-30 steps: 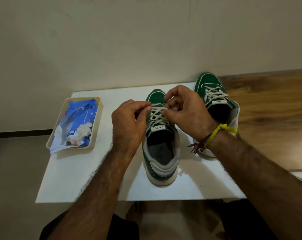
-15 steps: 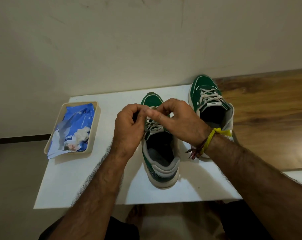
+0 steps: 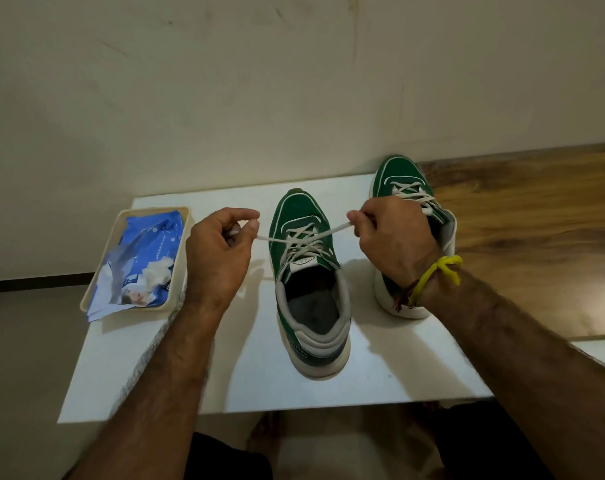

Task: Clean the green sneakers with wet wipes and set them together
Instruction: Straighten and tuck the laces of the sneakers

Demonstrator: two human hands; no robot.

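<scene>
Green sneakers stand on the white worktop [image 3: 380, 375] in the head view, both with toes pointing away toward the wall. The near sneaker [image 3: 308, 282] sits at the middle of the worktop, heel toward the person, its opening and grey collar facing up. The far sneaker [image 3: 403, 181] stands to its right and a little further back, near the worktop's right edge, apart from the first and partly hidden behind the right wrist.

The left hand [image 3: 218, 251] is out to the left of the near sneaker, fingers curled, with thumb and forefinger pinching one end of the white lace [image 3: 296, 239]. The right hand [image 3: 394, 237] is out to the right of the same sneaker, in front of the far one, fingers curled and pinching the other end of the lace. The two hands are well apart, and the lace runs taut between them, crossing over the laced front of the near sneaker just above the tongue.

A yellow string [image 3: 436, 275] is tied round the right wrist, with a darker thread beside it.

At the left edge of the worktop lies a cream tray [image 3: 181, 271]. Inside it is a blue wet wipes pack [image 3: 145, 251], crumpled, with a white wipe [image 3: 160, 271] showing at its opening; the pack's near end hangs over the tray's rim.

A wooden surface [image 3: 536, 230] lies to the right of the worktop.
</scene>
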